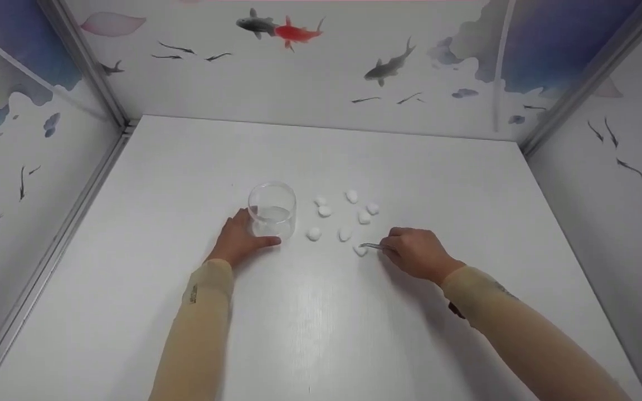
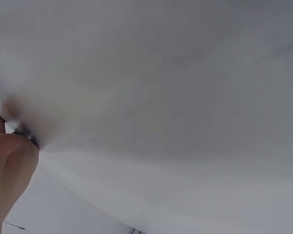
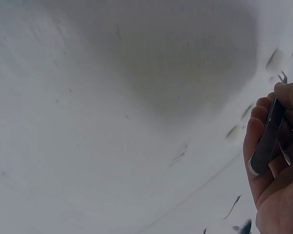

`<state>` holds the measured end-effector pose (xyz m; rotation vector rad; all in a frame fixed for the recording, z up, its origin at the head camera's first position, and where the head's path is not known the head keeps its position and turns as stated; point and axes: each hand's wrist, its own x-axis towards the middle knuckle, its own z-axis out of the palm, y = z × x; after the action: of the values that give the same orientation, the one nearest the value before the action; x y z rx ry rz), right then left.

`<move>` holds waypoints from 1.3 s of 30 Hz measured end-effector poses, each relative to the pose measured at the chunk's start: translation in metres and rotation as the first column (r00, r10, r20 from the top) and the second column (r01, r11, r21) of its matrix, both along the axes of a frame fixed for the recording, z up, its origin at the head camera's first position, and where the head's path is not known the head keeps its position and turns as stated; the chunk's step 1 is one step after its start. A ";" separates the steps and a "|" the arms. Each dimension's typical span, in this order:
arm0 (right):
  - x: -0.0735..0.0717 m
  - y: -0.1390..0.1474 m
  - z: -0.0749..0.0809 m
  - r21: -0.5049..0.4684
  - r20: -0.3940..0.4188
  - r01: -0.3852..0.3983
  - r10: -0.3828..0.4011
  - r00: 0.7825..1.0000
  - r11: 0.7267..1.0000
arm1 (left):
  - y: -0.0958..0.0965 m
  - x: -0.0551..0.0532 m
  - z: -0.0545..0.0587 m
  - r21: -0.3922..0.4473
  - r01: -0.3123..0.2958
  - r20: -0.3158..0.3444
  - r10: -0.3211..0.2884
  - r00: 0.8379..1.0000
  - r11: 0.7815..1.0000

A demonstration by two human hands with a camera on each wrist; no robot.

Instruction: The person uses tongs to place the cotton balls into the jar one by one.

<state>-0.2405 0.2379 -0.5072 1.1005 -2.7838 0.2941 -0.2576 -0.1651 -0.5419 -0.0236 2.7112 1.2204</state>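
Note:
My left hand (image 1: 238,238) holds a clear round jar (image 1: 274,228) low on its side, with the thumb in front and the fingers around the left. The jar stands upright. My right hand (image 1: 418,253) grips metal tweezers (image 1: 374,245), their tips at the nearest white cotton ball (image 1: 360,252); whether they pinch it is too small to tell. In the right wrist view the tweezers (image 3: 268,139) lie between thumb and fingers, tips pointing away. Several more cotton balls (image 1: 345,234) lie to the jar's right. The left wrist view shows only part of the left hand (image 2: 12,165).
The white table (image 1: 310,323) runs back to a wall panel (image 1: 321,83) printed with fish. Side panels (image 1: 633,223) on metal frames stand along the left and right edges.

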 end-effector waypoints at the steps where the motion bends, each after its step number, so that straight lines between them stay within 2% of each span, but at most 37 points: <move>1: 0.000 -0.001 0.000 -0.002 -0.015 -0.002 0.002 1.000 1.000 | 0.000 0.000 0.000 -0.003 0.001 -0.005 -0.001 1.000 1.000; 14: -0.010 0.001 0.006 -0.101 -0.119 -0.014 0.002 0.993 0.995 | -0.003 -0.001 0.003 -0.008 0.002 -0.026 -0.002 1.000 1.000; 20: -0.020 -0.005 0.018 -0.137 -0.158 -0.028 0.006 0.987 0.990 | -0.004 0.000 -0.003 -0.003 0.005 -0.014 -0.005 1.000 1.000; 24: -0.033 -0.025 0.031 -0.141 -0.167 -0.014 -0.010 0.986 0.990 | -0.006 0.000 -0.006 0.000 -0.008 -0.016 0.008 1.000 1.000; 29: -0.048 -0.064 0.048 -0.157 -0.181 -0.011 -0.018 0.983 0.987 | -0.007 0.001 -0.005 -0.003 -0.006 -0.022 0.005 1.000 1.000; 34: -0.055 -0.106 0.064 -0.191 -0.206 -0.040 0.000 0.979 0.981 | -0.003 0.001 -0.003 -0.005 -0.007 -0.026 0.007 1.000 1.000; 39: -0.057 -0.137 0.065 -0.199 -0.189 -0.060 0.022 0.982 0.978 | 0.000 0.000 -0.001 0.010 -0.008 -0.022 0.008 1.000 1.000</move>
<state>-0.2973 0.1007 -0.4419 1.0776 -2.5057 0.4469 -0.2576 -0.1647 -0.5430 -0.0195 2.7260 1.2438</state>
